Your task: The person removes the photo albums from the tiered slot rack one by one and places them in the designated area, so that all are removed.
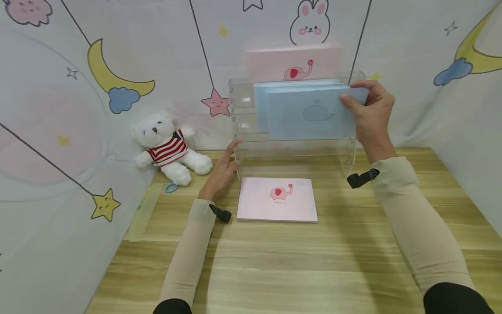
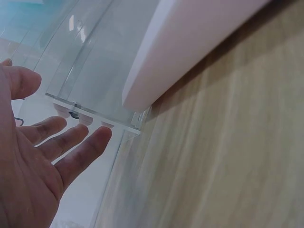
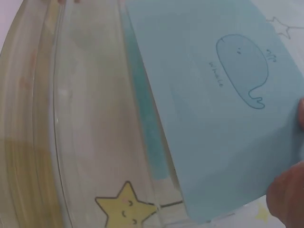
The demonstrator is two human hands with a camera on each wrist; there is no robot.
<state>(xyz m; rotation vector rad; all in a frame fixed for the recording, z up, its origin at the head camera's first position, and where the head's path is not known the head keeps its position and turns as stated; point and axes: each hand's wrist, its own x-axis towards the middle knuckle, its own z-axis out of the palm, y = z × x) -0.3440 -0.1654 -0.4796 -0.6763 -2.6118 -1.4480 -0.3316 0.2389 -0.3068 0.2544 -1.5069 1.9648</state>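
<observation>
In the head view, I'm watching the right hand pinching the right end of the blue whale notebook, thumb in front, at the clear acrylic rack. The left hand is resting at the rack's lower left side, gripping nothing. A second blue notebook is standing just behind, partly covered, and a pink notebook is rising behind both. A pink elephant notebook is lying on the desk; a white teddy bear is sitting left.

In the left wrist view, I'm seeing fingers extending beside the rack's edge; contact is staying unclear.

In the right wrist view, the whale notebook is slanting, while the frame is cutting off most of the hand.
</observation>
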